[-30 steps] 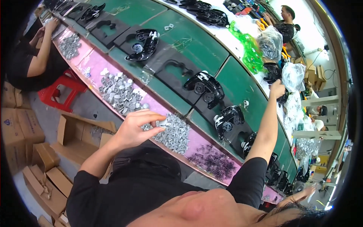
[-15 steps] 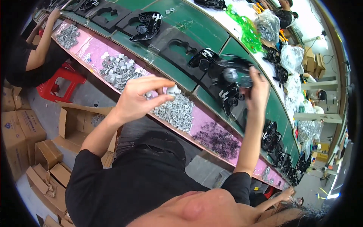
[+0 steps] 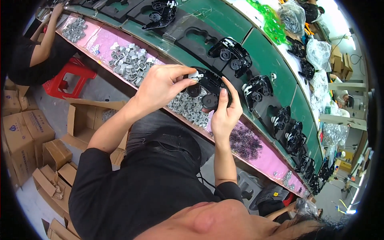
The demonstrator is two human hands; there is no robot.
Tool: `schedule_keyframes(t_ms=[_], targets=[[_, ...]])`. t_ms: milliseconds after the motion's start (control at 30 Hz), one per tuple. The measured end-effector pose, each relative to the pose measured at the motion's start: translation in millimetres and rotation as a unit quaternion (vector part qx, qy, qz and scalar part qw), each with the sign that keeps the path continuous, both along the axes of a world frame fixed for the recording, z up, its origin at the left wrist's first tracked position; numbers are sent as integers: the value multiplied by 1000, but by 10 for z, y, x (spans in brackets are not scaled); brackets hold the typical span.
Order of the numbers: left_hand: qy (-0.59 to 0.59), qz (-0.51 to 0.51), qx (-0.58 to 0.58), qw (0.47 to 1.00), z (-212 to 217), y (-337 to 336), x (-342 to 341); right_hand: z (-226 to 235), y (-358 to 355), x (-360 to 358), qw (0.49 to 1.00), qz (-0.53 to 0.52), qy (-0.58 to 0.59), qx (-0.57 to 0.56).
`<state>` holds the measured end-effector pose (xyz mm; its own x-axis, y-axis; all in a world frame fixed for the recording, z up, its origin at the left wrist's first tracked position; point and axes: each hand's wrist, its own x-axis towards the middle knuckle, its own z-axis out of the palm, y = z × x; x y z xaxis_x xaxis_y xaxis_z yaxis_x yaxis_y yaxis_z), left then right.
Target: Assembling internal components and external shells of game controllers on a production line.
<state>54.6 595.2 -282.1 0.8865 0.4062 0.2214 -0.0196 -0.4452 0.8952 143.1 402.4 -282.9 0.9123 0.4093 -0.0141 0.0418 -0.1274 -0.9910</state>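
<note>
Black controller shell [image 3: 210, 90], gripped in the right hand [image 3: 226, 116] above the desk [image 3: 224, 24]; left hand [image 3: 160, 86] pinches a small grey button [image 3: 195, 75], which could slip if misaligned.

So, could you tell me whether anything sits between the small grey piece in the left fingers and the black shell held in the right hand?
Nothing visible does. The left hand pinches the small grey piece right at the upper edge of the black shell, which the right hand holds up above the pink tray. Whether piece and shell actually touch cannot be told.
</note>
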Motion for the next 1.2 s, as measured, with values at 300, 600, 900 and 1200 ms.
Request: schedule_keyframes(t_ms=[300,600,900,1200], targets=[[-70,33,167,983,-30,-56,-47,-22,-42,-225,999,-25,-42,-23],[-26,-149,141,978,32,180,-75,81,-202,-143,995,21,96,9],[-38,-112,99,988,-13,143,-152,96,-201,-141,989,23,146,19],[-39,-128,163,977,-36,169,-161,-34,-140,-84,985,3,173,21]])
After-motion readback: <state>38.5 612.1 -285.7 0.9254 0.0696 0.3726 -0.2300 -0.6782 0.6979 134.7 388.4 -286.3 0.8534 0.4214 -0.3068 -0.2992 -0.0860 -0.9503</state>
